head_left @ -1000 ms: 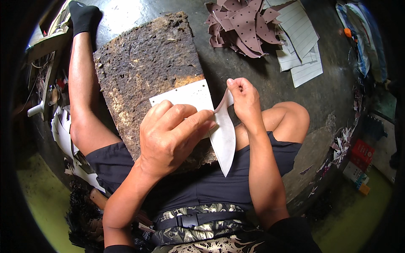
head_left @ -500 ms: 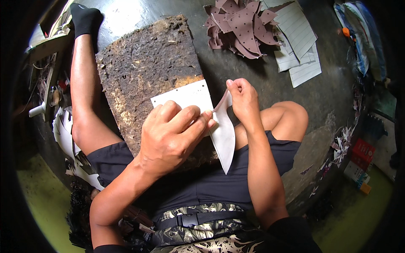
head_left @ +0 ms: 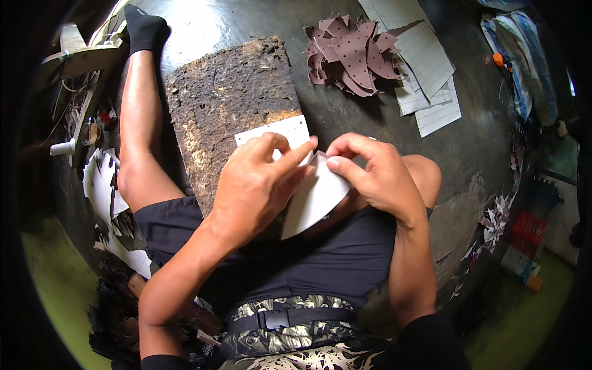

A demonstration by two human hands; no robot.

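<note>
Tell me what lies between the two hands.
In the head view, a white pointed piece is between the left hand and the right hand, which holds it.

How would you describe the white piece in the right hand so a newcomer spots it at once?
Start at the big, rough, dark board between the legs. Beside its right edge, the near end, the right hand pinches the white piece near its top. Unlike the dark-dotted white sheet on the board, it narrows to a point over the dark shorts.
</note>
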